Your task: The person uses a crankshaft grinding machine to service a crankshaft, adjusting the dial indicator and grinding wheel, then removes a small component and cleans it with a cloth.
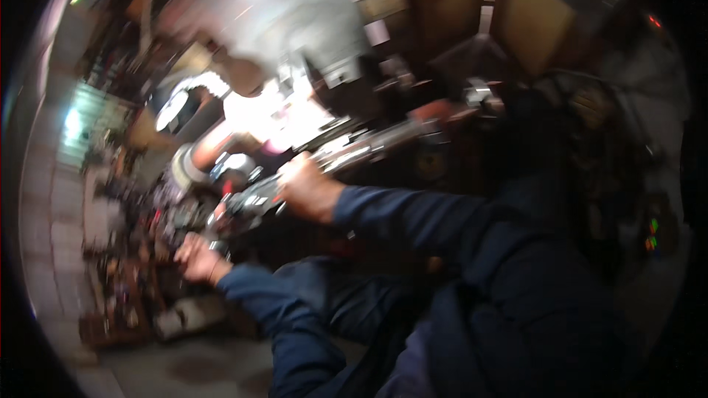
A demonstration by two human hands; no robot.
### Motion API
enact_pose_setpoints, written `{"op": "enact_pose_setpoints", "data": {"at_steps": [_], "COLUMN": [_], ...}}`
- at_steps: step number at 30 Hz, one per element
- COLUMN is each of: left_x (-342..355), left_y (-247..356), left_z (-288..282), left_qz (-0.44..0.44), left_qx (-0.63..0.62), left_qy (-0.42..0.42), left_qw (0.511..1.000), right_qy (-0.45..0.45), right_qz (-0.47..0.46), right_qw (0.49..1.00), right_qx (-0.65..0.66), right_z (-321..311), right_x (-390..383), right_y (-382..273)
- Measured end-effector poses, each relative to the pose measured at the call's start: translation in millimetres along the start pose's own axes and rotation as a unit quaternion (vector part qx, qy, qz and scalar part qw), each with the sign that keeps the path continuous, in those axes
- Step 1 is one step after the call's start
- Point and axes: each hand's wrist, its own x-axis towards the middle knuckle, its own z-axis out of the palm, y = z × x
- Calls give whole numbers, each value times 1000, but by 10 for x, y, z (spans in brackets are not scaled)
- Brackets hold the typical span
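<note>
A long machine (358, 147) with bright metal bars and fittings runs diagonally across the middle, blurred by motion. My right hand (306, 180) is closed on a metal part of it, at the middle of the view. Lower left, my left hand (198, 258) is at the machine's left end, beside a shiny fitting (217, 249); its fingers look bent but are smeared, so I cannot tell whether they grip it. Behind my right hand, a strong glare (273, 114) washes out part of the machine.
A round lamp (173, 109) glows at the upper left. Cluttered shelves or benches (125, 295) with dark parts line the left side. A large pale panel (251, 0) and tan boards (531, 7) stand at the back. Pale floor (192, 368) shows at the lower left.
</note>
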Motion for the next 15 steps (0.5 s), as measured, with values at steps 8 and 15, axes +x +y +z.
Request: {"op": "enact_pose_setpoints", "data": {"at_steps": [8,15], "left_x": [-1247,-1973], "left_y": [-687,-1868], "left_z": [807,2108], "left_qz": [60,-165], "left_qx": [455,467], "left_qy": [412,145], "left_qw": [787,857], "right_qy": [283,270], "right_qz": [-122,-63], "right_qw": [938,912], "right_qx": [161,301], "right_z": [-252,-1205], "right_x": [-249,-1496], "right_y": [-313,-130]}}
